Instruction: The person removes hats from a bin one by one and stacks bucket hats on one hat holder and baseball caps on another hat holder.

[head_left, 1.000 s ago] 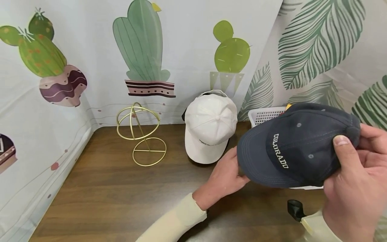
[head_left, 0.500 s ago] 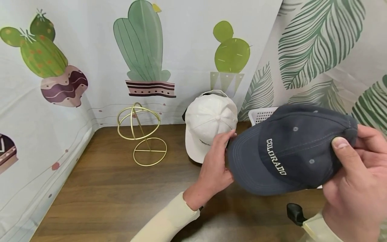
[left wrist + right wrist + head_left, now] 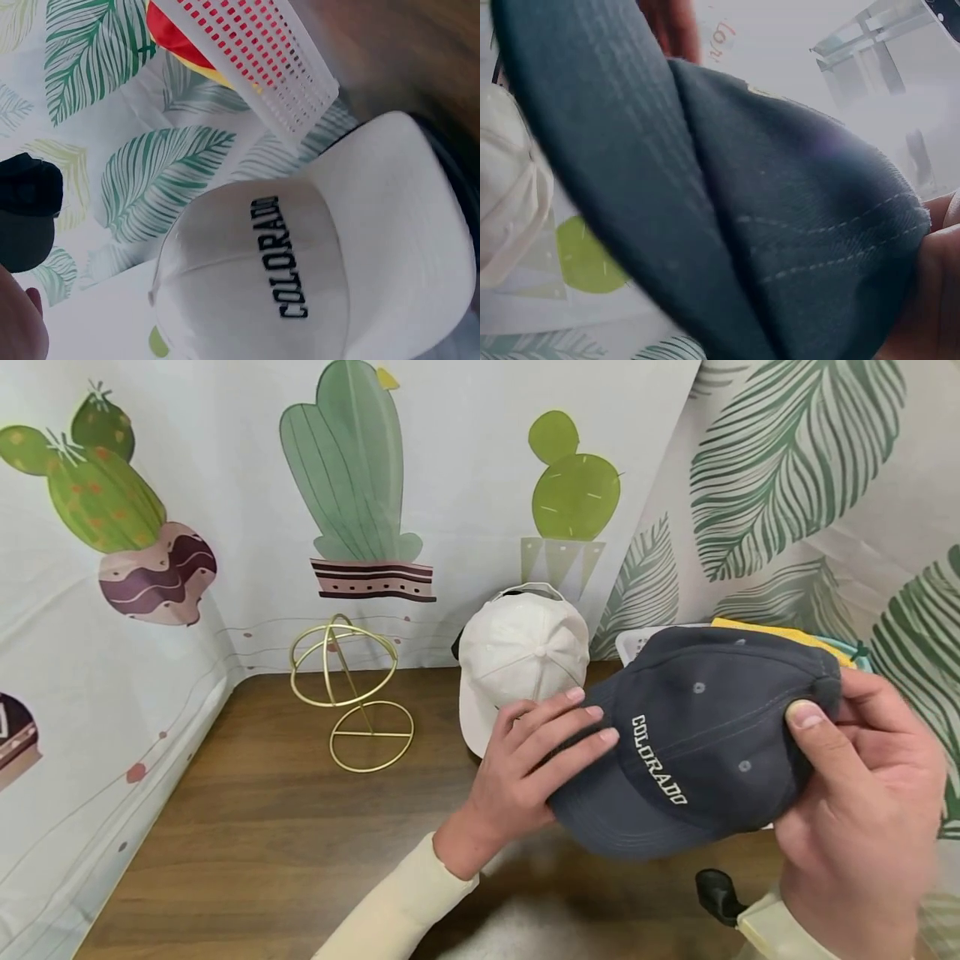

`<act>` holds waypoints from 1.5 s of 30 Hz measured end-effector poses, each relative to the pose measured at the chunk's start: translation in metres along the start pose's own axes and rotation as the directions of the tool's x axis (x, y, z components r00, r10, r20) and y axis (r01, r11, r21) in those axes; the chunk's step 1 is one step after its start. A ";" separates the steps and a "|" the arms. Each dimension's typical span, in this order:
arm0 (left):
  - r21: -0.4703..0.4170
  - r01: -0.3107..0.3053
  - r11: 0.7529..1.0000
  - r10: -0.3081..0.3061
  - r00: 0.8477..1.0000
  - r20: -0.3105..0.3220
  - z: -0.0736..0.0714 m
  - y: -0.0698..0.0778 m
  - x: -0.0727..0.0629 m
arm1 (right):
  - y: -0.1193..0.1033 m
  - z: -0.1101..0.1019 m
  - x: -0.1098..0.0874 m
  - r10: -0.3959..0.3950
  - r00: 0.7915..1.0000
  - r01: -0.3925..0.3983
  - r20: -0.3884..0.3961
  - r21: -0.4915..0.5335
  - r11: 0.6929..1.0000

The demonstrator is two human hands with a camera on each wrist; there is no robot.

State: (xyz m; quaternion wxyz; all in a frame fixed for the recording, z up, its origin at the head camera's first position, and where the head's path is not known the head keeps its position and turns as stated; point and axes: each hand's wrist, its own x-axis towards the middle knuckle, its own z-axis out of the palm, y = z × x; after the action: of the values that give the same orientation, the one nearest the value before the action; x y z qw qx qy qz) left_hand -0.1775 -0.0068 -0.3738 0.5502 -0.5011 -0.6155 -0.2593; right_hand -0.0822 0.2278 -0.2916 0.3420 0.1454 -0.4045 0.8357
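A dark blue baseball cap (image 3: 720, 752) with COLORADO across its front is held above the table, brim to the left. My right hand (image 3: 862, 793) grips the back edge of its crown, thumb on the outside. My left hand (image 3: 517, 768) has its fingers laid over the brim, with the brim's edge between them and the thumb, which is hidden underneath. Just behind my left hand a white cap (image 3: 532, 643) sits upright; its dark COLORADO lettering shows in the left wrist view. The right wrist view looks up close at the blue cap's side and brim.
Left of the white cap stands a gold wire hat stand (image 3: 371, 734), bearing nothing. A white perforated basket (image 3: 292, 82) with red and yellow items is behind the blue cap. Patterned cloth hangs along the back and sides. A black piece (image 3: 716, 893) shows beside my right sleeve.
The blue cap has moved left and slightly down in my right hand. My left hand has shifted left, and its fingers have come from beside the brim onto its top.
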 end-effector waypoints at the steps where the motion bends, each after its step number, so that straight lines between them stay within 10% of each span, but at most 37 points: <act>1: 0.011 -0.033 0.999 0.033 0.999 0.001 -0.002 0.000 0.000 | 0.000 0.001 -0.001 0.005 1.000 -0.005 0.000 -0.027 1.000; 14: 0.025 -0.306 0.952 0.306 0.952 0.031 -0.012 -0.006 0.000 | 0.008 0.003 -0.002 0.086 0.996 -0.087 0.031 0.039 0.995; 45: -0.243 -0.178 0.954 0.159 0.983 -0.095 -0.031 -0.017 0.006 | 0.018 -0.007 0.004 0.140 0.930 -0.138 0.338 -0.032 0.990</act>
State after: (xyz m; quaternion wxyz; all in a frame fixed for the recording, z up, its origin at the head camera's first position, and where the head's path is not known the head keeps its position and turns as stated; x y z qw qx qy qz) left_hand -0.1791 -0.0382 -0.3562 0.5252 -0.6071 -0.5121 -0.3055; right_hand -0.0977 0.2270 -0.3043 0.2075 0.2570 -0.4697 0.8187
